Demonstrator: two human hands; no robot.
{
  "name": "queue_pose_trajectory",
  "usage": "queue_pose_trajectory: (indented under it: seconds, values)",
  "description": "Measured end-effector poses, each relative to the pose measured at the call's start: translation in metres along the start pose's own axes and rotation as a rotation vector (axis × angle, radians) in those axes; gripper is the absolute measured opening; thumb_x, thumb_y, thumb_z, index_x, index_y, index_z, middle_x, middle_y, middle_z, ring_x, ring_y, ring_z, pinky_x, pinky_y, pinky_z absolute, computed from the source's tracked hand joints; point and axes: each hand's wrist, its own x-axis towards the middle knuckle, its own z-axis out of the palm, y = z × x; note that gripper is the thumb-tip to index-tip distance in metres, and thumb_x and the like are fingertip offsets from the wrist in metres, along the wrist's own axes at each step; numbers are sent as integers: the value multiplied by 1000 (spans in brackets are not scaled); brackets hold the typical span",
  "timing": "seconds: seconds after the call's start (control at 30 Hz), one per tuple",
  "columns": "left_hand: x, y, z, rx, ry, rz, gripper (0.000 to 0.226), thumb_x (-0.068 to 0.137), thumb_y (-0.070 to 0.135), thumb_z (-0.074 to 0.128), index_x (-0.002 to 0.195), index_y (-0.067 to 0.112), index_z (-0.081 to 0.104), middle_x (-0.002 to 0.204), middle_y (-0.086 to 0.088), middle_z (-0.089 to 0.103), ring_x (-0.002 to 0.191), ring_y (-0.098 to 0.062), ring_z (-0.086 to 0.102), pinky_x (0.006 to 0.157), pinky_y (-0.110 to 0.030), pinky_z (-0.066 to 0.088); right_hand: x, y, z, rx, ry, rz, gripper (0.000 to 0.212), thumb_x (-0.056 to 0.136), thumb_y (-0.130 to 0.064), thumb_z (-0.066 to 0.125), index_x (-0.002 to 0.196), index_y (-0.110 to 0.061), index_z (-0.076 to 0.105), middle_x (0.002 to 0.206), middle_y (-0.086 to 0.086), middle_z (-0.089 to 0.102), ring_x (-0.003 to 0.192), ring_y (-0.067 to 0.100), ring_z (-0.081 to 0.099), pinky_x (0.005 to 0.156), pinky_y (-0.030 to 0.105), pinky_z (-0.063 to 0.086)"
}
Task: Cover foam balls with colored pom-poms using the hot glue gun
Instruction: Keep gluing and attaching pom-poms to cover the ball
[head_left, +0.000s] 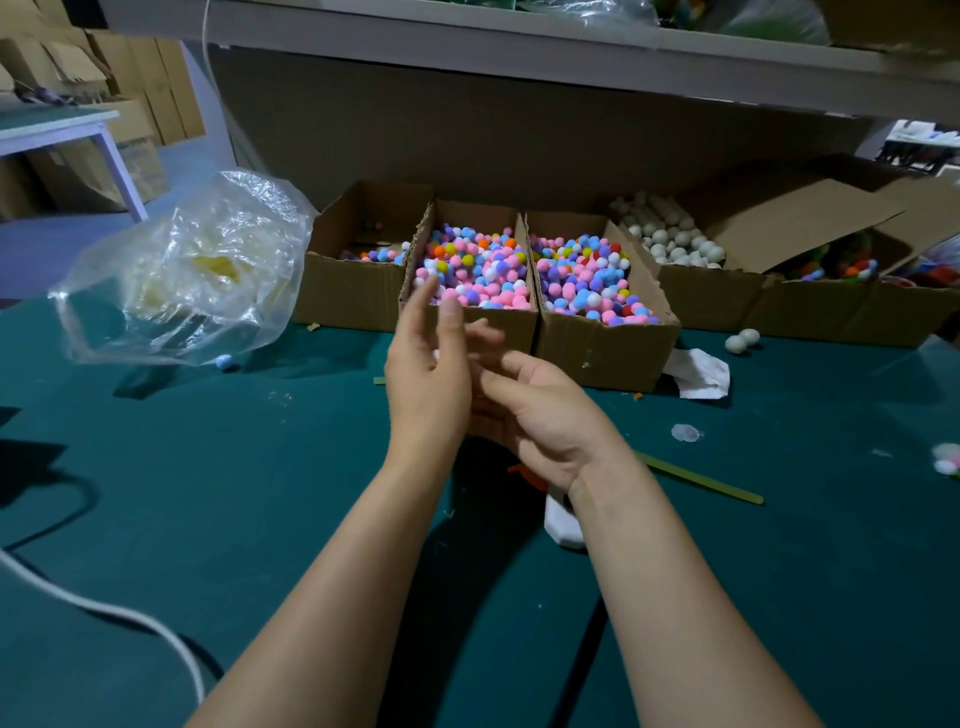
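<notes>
Both hands are empty over the surface (208, 467). The left hand (426, 374) is upright with its grip spread; the right hand (540, 410) is palm-up, grip slack, pinching nothing. Pom-poms (475, 270) sit boxed just beyond, and the foam balls (670, 239) lie bare, back right. No covered ball plainly shows, so the gluing looks all ahead.

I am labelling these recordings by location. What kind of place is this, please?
Probably a small craft workshop or storeroom: open cardboard boxes of pom-poms and foam balls stand on a green table, and stacked cartons fill the far left corner.
</notes>
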Motion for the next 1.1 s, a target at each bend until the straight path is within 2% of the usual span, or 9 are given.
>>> queue_pose_trajectory:
  seconds: [0.13,0.2,0.33,0.53,0.63,0.77,0.93,1.03,1.1]
  values:
    - [-1,-1,-4,171,-190,61,48,89,31,69,135,28,54,123,10,65,117,1,57,97,-20,49,-3,-7,-14,5,13,16,19,97,-9,50,98,-4,67,92,12,68,86,20,64,83,33,53]
    - [-3,2,-6,222,-254,123,45,88,30,71,131,30,56,115,10,69,111,-1,62,89,-18,51,-7,-9,-19,-15,-30,57,22,97,-12,48,103,-2,67,99,16,64,91,23,61,90,38,50]
    - [-7,4,1,63,-218,132,34,99,21,56,133,18,55,92,2,73,83,-10,73,68,-21,56,-8,-7,-14,15,-61,110,17,95,-17,50,100,-10,65,94,10,64,87,19,62,84,32,51]
    - [-5,5,1,-40,-157,60,35,101,25,51,136,27,48,74,7,74,79,-10,74,66,-21,56,-6,-3,-7,45,-45,104,19,99,-16,46,101,-12,64,89,8,63,83,17,61,78,29,52]
    - [-4,7,-2,88,-203,89,54,86,46,68,135,33,50,100,6,74,99,-4,69,81,-19,54,-7,-7,-11,65,-43,89,20,95,-14,50,101,-5,67,99,15,61,87,20,59,84,33,49]
    - [-7,7,-5,157,-337,112,67,77,40,73,139,32,48,130,10,61,121,0,55,96,-18,49,-11,-13,-21,153,-86,93,23,77,-24,60,84,-12,78,94,9,69,88,18,61,82,32,51]
    - [-12,12,0,148,-344,131,33,83,31,74,114,18,68,105,5,72,101,-7,68,84,-21,54,-15,-11,-21,199,-156,88,25,80,-28,58,86,-17,79,95,4,73,89,14,66,78,27,55]
    - [-13,14,2,89,-351,101,20,83,34,72,96,19,69,98,-1,74,97,-15,70,82,-28,57,-17,-12,-21,216,-177,72,25,80,-24,57,85,-14,79,92,5,73,85,14,69,76,28,56]
    - [-13,14,2,81,-333,101,13,82,32,73,86,20,67,90,6,74,90,-8,69,75,-21,55,-16,-12,-22,204,-149,71,25,79,-24,57,83,-12,79,93,8,71,86,17,66,80,31,53]
